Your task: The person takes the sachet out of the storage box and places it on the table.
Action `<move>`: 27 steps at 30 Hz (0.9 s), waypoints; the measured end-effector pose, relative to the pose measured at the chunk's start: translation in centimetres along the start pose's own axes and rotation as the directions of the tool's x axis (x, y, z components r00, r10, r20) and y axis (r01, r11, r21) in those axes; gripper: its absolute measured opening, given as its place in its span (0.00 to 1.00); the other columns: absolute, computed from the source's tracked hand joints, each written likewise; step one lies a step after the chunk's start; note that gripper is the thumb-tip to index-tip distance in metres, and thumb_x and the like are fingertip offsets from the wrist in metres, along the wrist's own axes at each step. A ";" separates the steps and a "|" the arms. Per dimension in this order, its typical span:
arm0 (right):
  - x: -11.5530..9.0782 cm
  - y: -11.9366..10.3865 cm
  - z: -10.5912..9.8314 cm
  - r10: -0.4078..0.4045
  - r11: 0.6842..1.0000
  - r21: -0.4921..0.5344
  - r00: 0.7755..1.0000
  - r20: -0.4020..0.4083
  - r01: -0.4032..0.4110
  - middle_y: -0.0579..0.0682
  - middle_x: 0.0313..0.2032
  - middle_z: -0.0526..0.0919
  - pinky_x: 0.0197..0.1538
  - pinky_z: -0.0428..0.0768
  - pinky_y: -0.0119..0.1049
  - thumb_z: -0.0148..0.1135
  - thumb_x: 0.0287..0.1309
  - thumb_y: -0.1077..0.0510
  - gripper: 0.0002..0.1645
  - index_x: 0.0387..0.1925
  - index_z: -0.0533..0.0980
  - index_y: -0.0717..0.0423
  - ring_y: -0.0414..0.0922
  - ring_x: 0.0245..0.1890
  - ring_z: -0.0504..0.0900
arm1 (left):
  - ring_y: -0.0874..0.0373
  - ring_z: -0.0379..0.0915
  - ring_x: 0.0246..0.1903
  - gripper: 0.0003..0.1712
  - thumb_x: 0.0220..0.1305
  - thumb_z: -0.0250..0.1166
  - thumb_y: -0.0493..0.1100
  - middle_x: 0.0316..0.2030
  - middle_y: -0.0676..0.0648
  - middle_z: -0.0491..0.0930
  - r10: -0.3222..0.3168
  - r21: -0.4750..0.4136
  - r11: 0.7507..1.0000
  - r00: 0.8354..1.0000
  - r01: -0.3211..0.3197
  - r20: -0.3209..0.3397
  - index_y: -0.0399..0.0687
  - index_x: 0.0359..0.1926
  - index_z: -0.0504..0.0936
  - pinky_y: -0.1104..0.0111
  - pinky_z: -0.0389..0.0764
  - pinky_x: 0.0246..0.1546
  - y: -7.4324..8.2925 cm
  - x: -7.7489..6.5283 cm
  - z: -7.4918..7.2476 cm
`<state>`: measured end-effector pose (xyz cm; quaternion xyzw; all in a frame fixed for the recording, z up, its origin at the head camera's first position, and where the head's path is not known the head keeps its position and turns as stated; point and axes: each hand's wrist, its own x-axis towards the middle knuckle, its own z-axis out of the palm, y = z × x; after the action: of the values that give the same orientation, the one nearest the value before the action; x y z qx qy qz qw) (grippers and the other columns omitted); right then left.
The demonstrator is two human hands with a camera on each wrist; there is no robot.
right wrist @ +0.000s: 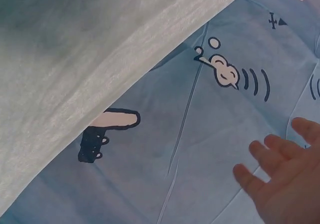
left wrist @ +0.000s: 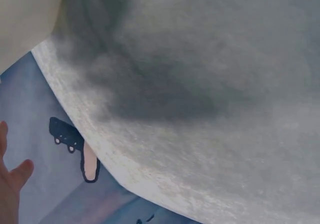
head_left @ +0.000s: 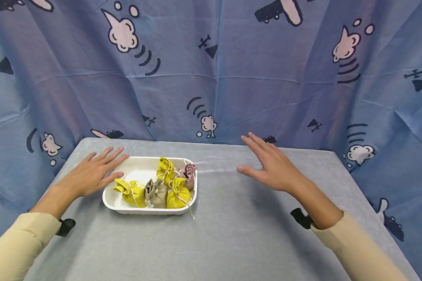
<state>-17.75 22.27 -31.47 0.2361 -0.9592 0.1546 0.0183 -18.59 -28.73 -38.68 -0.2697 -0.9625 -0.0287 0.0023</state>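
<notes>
A white tray [head_left: 133,163] lies left of centre in the head view, with several small drawstring pouches in it. One yellow pouch [head_left: 131,194] is at its left; a grey-beige pouch [head_left: 157,194] sits beside it. Two more yellow ones, a front pouch [head_left: 178,195] and a back pouch [head_left: 165,170], are near a dusty pink pouch [head_left: 189,175] at the right end. My left hand [head_left: 93,173] is spread, palm down, by the tray's left end, thumb overlapping its rim in this view. My right hand [head_left: 276,166] is raised right of the tray, fingers extended, holding nothing.
A grey cloth-covered table [head_left: 211,242] spreads under the tray. Behind it and along both sides hangs a blue patterned curtain [head_left: 183,58]. Dark wrist devices show at the left cuff [head_left: 43,226] and the right cuff [head_left: 332,222].
</notes>
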 end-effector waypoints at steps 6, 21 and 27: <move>0.3 -1.1 0.6 -0.050 0.999 0.006 0.999 0.002 0.050 0.50 0.77 0.52 0.70 0.54 0.65 0.57 0.61 0.27 0.52 0.79 0.50 0.38 0.56 0.76 0.50 | 0.36 0.48 0.73 0.37 0.77 0.47 0.60 0.77 0.43 0.50 0.007 0.005 1.000 1.000 -0.007 0.009 0.59 0.80 0.50 0.33 0.53 0.64 -0.4 -0.6 0.4; 1.6 -4.8 1.5 -0.134 0.942 0.317 0.989 0.058 0.109 0.44 0.74 0.61 0.70 0.63 0.53 0.66 0.59 0.35 0.51 0.77 0.56 0.42 0.46 0.73 0.60 | 0.36 0.52 0.72 0.36 0.76 0.49 0.58 0.76 0.43 0.55 0.035 -0.007 0.999 0.999 -0.035 -0.037 0.56 0.79 0.54 0.35 0.57 0.63 -0.6 -1.5 1.1; 2.0 -5.9 2.0 -0.169 0.912 0.387 0.984 0.060 0.133 0.45 0.73 0.64 0.69 0.64 0.53 0.68 0.60 0.39 0.48 0.76 0.59 0.46 0.47 0.72 0.63 | 0.36 0.54 0.71 0.34 0.77 0.49 0.54 0.75 0.44 0.58 0.069 -0.015 0.997 0.996 -0.070 -0.058 0.56 0.79 0.54 0.36 0.59 0.62 -0.5 -1.8 1.3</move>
<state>-16.70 15.77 -31.48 0.3155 -0.8894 0.3253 -0.0604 -17.34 -30.00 -40.03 -0.3021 -0.9518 -0.0447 0.0286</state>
